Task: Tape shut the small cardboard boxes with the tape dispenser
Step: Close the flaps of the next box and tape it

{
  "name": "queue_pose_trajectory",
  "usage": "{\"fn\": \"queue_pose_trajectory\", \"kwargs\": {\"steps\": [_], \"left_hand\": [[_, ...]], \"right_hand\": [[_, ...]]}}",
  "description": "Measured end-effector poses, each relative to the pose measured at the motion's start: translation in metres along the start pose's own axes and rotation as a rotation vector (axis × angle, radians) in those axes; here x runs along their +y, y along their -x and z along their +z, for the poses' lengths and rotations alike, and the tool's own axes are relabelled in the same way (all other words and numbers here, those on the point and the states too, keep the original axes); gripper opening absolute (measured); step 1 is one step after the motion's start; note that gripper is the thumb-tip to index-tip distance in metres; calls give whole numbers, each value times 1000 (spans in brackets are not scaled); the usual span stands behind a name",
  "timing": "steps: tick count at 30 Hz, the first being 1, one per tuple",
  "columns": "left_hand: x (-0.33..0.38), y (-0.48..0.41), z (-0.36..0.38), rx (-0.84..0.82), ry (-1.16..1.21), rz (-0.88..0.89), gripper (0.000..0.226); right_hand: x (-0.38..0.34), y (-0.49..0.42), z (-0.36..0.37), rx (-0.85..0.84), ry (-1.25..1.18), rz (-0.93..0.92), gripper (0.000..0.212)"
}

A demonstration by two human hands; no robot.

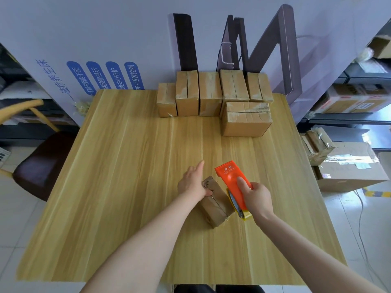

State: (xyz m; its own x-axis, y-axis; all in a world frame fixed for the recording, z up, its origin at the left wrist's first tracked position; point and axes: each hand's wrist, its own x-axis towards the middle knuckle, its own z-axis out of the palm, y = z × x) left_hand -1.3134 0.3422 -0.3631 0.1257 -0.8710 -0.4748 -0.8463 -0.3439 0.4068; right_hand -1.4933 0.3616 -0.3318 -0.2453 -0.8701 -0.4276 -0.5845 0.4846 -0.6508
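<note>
Left hand [193,182] grips the box [218,205], steadying it on the surface [127,166]; beside it, right hand [257,197] clasps the dispenser [231,181].

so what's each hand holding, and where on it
The right hand holds the dispenser round its orange body, index finger on top; the left hand holds the box by its far end.
</note>
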Motion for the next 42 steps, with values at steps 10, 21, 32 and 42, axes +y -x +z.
{"fn": "queue_pose_trajectory", "kwargs": {"steps": [10,21,32,42], "left_hand": [[-31,40,38,183,503,-238,37],[-24,50,50,360,885,-430,22],[-36,29,30,85,669,-185,39],[-38,23,20,79,392,-111,39]], "right_hand": [[-2,1,4,-1,21,-29,56],[-4,2,3,-2,34,-5,54],[-5,3,5,-1,43,-9,54],[-5,5,4,-4,38,-24,55]]}}
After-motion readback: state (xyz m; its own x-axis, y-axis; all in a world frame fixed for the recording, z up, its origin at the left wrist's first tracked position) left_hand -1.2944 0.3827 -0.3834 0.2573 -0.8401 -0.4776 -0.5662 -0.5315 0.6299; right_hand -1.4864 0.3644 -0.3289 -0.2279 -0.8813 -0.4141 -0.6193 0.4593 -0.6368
